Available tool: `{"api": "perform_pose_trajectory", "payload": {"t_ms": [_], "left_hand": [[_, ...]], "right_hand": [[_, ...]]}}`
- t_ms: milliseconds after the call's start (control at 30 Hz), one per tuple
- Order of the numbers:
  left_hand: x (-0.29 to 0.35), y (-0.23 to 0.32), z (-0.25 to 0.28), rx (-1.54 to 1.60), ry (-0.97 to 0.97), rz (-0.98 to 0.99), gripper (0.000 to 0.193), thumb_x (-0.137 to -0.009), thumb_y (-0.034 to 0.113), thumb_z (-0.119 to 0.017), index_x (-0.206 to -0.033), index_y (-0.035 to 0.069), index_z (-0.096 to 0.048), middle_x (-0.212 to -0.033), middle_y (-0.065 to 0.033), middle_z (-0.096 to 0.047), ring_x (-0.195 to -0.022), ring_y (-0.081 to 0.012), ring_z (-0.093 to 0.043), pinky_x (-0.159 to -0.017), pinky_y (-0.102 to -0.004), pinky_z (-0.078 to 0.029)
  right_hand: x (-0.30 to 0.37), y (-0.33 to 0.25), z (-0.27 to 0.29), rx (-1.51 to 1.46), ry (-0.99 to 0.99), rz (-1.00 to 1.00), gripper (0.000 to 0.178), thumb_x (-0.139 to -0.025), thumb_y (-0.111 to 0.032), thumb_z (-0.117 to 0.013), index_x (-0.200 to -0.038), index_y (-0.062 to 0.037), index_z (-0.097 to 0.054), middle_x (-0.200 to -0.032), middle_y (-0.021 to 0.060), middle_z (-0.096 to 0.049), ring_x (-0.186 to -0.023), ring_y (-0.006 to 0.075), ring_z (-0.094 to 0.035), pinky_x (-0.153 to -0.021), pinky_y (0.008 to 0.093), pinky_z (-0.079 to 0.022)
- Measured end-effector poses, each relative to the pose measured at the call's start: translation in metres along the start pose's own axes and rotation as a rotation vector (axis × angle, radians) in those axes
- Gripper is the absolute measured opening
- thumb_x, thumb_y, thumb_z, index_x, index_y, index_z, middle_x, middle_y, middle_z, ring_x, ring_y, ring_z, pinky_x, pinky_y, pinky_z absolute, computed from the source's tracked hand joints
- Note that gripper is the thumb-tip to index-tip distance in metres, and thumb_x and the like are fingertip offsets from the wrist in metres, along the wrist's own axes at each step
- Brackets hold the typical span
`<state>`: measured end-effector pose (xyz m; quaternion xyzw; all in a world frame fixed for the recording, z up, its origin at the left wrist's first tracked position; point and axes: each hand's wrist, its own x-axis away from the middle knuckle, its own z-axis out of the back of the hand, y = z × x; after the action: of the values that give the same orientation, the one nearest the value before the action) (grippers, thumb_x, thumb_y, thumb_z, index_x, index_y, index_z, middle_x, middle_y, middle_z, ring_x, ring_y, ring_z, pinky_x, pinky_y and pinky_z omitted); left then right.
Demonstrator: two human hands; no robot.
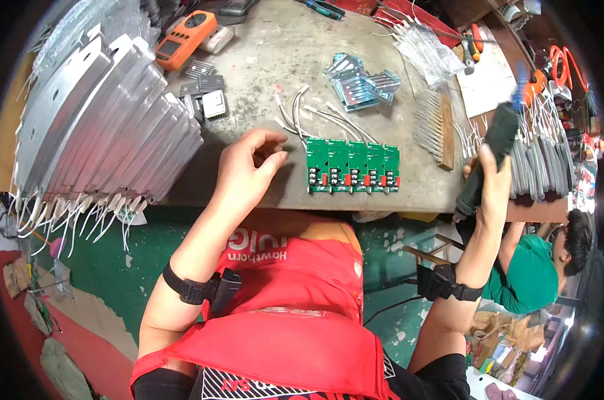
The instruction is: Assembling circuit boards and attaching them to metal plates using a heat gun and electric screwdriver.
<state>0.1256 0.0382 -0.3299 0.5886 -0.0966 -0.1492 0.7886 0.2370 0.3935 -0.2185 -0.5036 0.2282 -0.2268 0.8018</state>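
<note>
Boards [355, 155]: green, red parts | hands: left [246, 165] loosely parted, right [496, 179] gripping black tool [501, 130]

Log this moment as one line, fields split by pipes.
left hand: beside green circuit boards, nothing visible in it | right hand: holds black cylindrical tool | brush: on table

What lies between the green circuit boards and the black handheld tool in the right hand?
In the head view, a wooden brush's lower end lies between the green circuit boards and black handheld tool, with tabletop around it.
</note>
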Motion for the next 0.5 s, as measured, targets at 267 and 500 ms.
{"api": "perform_pose_trajectory", "payload": {"t_ms": [267,500], "left_hand": [[-0.007,0.020,-0.029,-0.262,0.072,-0.162,0.015,-0.079,0.003,-0.072,-0.093,0.002,-0.067,-0.079,-0.0045,-0.065,-0.068,-0.0103,-0.060,-0.061,-0.0241,-0.047],[-0.017,0.031,-0.041,-0.409,0.113,-0.117,0.012,-0.079,0.004,-0.072,-0.087,0.002,-0.063,-0.074,-0.0079,-0.065,-0.064,-0.0119,-0.061,-0.059,-0.0261,-0.049]], "right_hand": [[-0.044,0.108,0.025,0.677,0.223,0.200,0.063,-0.086,-0.020,-0.067,-0.139,-0.0001,-0.039,-0.126,0.0262,-0.056,-0.116,0.0365,-0.056,-0.099,0.0406,-0.042],[-0.052,0.111,0.014,0.919,0.159,0.166,0.061,-0.086,-0.023,-0.065,-0.139,-0.0049,-0.041,-0.121,0.0261,-0.057,-0.107,0.0418,-0.058,-0.091,0.0457,-0.045]]}}
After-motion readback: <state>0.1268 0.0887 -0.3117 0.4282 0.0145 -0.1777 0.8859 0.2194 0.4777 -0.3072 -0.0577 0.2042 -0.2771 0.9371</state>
